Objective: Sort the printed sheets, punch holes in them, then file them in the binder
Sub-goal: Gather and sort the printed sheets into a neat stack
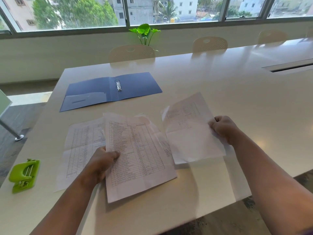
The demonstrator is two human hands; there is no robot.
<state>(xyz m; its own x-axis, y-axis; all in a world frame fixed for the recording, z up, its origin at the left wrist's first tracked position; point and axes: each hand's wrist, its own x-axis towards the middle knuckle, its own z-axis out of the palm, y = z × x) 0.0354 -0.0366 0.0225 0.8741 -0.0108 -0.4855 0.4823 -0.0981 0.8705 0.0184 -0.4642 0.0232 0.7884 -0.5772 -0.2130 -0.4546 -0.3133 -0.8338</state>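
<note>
Your left hand (101,162) pinches the printed sheet (135,155) by its left edge, thumb on top over the table of rows, fingers hidden underneath. Your right hand (223,128) is curled round the right edge of a second sheet (191,133), lifted and tilted; its print is faint and blurred, too soft to read. More sheets peek out under the first one, and how many there are you can't tell. Another printed page (83,146) lies flat on the table (220,85) to the left, partly covered by your left hand and wrist.

Beyond the papers, the blue binder (135,87) lies open and flat, its metal rings (118,85) standing near the spine, nothing filed on them. The green hole punch (24,175) sits at the near left edge, well apart from the sheets.

The table is white and glossy. Pale chairs (132,52) line its far side, a leafy plant (144,32) rises behind one, and wide windows (77,12) show trees and buildings.
</note>
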